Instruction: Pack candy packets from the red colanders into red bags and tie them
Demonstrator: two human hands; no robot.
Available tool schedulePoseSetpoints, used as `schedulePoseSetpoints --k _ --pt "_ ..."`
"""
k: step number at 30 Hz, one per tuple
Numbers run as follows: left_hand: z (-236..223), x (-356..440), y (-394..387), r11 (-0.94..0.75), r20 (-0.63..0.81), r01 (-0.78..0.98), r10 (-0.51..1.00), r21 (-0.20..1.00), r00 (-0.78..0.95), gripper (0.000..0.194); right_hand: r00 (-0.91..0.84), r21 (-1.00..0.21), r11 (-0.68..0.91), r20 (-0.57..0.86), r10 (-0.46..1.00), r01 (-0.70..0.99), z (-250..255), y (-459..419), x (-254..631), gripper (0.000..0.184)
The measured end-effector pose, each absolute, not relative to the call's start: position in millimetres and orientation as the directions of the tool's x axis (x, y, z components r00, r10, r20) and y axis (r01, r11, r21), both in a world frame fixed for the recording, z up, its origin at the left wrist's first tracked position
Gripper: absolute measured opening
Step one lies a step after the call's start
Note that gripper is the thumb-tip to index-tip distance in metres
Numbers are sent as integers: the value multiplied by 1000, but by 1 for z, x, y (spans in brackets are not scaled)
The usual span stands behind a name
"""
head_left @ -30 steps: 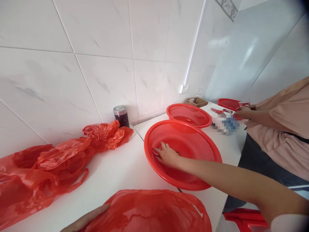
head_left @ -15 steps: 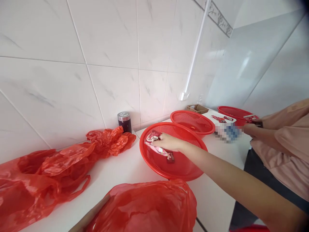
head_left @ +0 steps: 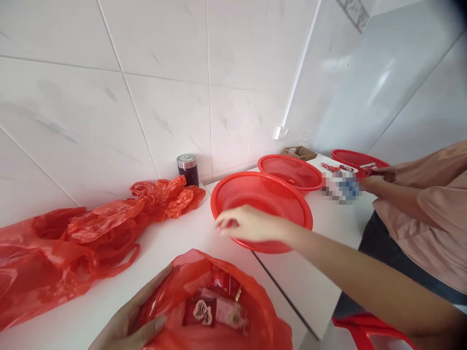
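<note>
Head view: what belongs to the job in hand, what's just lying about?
In use:
open bag, held by left hand
packets in it
near basket, by right hand

Apparently just lying about:
crumpled plastic
canister
box
middle basket (untouched; may be linked)

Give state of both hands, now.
Left hand: closed on the red plastic bag.
Right hand: by the nearest red colander, fingers curled, blurred; can't tell whether it holds anything.

Head-worn view, looking forward and down, table (head_left: 186, 238) close
</note>
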State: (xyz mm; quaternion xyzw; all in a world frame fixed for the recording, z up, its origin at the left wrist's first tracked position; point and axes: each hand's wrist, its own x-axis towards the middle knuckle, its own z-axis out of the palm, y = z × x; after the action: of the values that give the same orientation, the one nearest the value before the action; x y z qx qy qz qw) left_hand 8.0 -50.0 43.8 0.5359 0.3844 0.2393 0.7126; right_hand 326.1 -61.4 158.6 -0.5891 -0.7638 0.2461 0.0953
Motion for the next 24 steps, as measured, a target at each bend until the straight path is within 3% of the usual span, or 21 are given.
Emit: schedulePoseSetpoints --k 1,3,7,10,13,17,19,22,24 --pt "47 6 -50 286 -289 102 750 953 595 71 -134 -355 65 -176 975 933 153 -55 340 36" --pt "55 4 -51 242 -294 167 762 956 578 75 18 -225 -80 -266 964 971 134 -45 365 46" --pt "65 -2 -56 231 -365 316 799 920 478 88 86 -144 -150 -377 922 978 100 -43 388 31" --pt "61 -13 -56 210 -381 397 823 893 422 83 50 -181 -110 -304 951 977 107 -47 382 13" --pt "58 -20 -54 160 -398 491 809 856 431 69 -37 -279 -9 -158 987 960 136 -58 353 17" --pt "70 -13 -54 141 -390 438 737 888 552 40 -414 -545 326 -43 909 772 165 -88 301 19" --pt "76 -9 -55 173 -348 340 748 924 565 30 -515 -502 440 -13 857 745 171 -103 283 24" --pt "81 -14 -57 193 -249 164 840 967 483 25 -477 -359 450 13 879 818 176 -121 279 25" --pt "82 -24 -59 222 -223 44 911 974 347 26 -474 -399 428 -19 880 811 175 -134 286 22"
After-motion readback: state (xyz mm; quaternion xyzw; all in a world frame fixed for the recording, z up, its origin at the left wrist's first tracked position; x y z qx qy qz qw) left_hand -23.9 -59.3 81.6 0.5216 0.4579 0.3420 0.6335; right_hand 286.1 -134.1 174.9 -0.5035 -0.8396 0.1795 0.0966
